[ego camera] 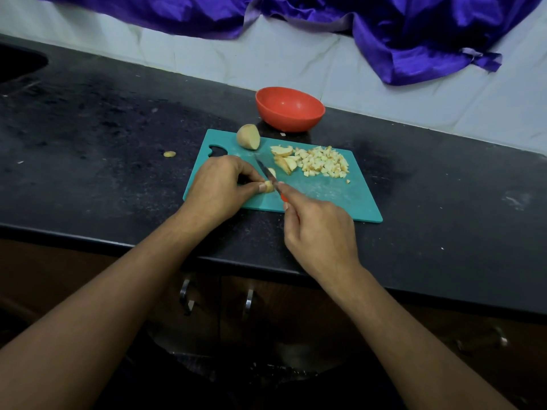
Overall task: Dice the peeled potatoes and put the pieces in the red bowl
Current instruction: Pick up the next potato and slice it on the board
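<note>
Dicing under way; nothing visible in the round red plastic bowl (289,109).
We logged the left hand (219,187) pinching a small pale potato piece (268,186) on the teal plastic cutting board (325,199). The short dark-bladed knife (265,171) rested against the piece, its red handle gripped by the right hand (319,232). The diced heap (324,161) lay further right. We judged the next move to be pressing through with fingertips clear. Blade and fingers hid the cut line.

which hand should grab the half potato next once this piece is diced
Left, probably. The left hand pinches only a small potato piece and lies on the side of the cutting board where the potato half sits; the right hand grips the knife.
</note>
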